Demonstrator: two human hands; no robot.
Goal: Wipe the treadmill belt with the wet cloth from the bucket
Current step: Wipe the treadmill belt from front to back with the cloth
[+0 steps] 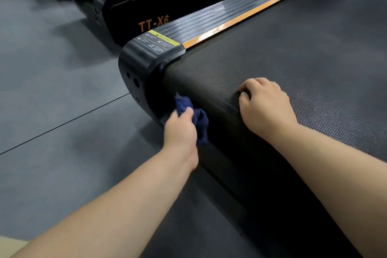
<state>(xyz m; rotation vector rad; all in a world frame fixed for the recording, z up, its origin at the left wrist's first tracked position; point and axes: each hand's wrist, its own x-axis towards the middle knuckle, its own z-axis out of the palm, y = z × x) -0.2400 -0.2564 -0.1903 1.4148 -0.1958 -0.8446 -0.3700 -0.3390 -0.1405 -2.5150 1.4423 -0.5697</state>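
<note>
My left hand point(181, 126) has the cloth point(193, 118) bunched between thumb and curled fingers, pressed against the rounded rear end of the treadmill belt point(293, 65), close by the dark plastic end cap point(144, 63) at the belt's near corner; my right hand point(265, 103) rests on top of the belt just past that rounded edge, fingers curled under and knuckles up, holding nothing, apparently steadying the belt or me. The relation that matters: the belt runs long and away from me, up and to the right, so nearly all of its flat top lies beyond and to the right of the cloth; the left hand holds the cloth, but the right hand sits nearer the open stretch, and I judge the wipe must climb over the curve and travel along that long axis. The cloth is dark blue, soft and crumpled into folds; whether it is wet I cannot tell from here, since the hand is slightly blurred. The belt is black with a fine dotted weave, matte and grippy-looking; beside it runs a glossy orange strip point(251, 11) and a ribbed side rail point(209, 16), with a yellow warning label point(159, 43) on the cap. No bucket is in view.
</note>
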